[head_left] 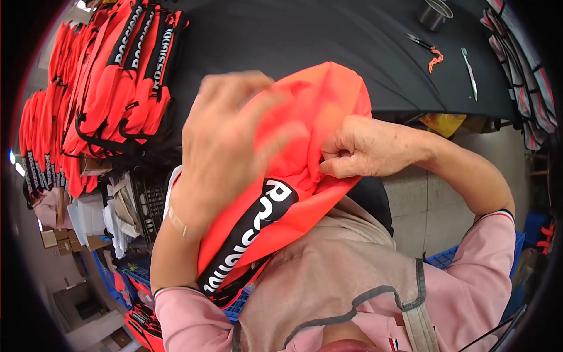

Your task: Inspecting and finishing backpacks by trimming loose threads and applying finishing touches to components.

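Observation:
A bright orange-red fabric bag [275, 226] with a black lettered band lies slantwise across my lap, its far end raised and bunched against the table edge. My right hand [360, 146] is closed on a fold of it near the far end, thumb and fingers pinched together. Over the bag's left side is my left hand [229, 135], smeared by motion, its fingers spread apart above the cloth. Whether its fingertips touch the fabric I cannot tell. A plaster-like strip sits on the left wrist.
Several similar orange-red bags [111, 76] are stacked at the left on the black-covered table [281, 35]. At the far right are a metal cup [435, 14], small black snips [419, 41] and a toothbrush [469, 73]. Grey bags [519, 70] hang along the right edge. Blue crates [443, 257] stand below.

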A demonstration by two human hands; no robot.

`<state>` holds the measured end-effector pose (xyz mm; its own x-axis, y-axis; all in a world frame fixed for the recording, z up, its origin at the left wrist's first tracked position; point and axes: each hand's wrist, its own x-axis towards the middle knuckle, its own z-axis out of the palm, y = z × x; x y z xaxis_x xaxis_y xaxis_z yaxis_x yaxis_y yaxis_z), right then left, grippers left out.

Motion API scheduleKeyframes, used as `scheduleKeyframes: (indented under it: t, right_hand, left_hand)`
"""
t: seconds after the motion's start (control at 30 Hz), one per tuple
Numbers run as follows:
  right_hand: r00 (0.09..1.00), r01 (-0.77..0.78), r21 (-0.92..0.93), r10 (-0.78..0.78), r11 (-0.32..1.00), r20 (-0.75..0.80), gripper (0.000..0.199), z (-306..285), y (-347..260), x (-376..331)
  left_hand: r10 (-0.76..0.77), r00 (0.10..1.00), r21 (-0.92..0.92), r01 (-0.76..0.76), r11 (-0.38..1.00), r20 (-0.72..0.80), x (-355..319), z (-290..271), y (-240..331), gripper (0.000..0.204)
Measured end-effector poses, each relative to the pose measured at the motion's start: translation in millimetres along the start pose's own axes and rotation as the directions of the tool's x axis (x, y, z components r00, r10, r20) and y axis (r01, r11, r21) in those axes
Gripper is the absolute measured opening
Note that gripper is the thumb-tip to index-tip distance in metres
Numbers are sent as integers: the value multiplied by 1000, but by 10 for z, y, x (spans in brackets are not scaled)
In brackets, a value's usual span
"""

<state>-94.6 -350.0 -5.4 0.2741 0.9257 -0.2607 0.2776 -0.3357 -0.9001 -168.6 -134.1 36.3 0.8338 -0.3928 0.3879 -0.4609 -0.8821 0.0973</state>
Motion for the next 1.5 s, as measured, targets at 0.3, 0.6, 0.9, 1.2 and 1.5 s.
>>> scheduleKeyframes:
  t: [0.3,0.6,0.9,1.2,1.5]
  right_hand:
    - [956,215,-667,-292,713,-4,25,-76,98,-30]
    - [873,377,-551,-485,744,-58,25,116,-56,69]
    - [956,90,-345,-178,934,-233,25,491,-314,142]
    - [980,114,-109,-130,987,-153,27,862,-294,466]
    - [994,72,-375,-98,924,-53,27,233,-211,289]
  left_hand:
    - [203,869,-151,-150,977,452,-392,-145,359,15]
    - [-119,923,-205,205,957,366,-174,-191,70,33]
    - [-211,837,145,159,977,506,394,325,-125,88]
    - [-63,895,-45,93,995,441,521,765,-242,50]
    - [-197,980,-175,191,966,-16,449,578,-701,30]
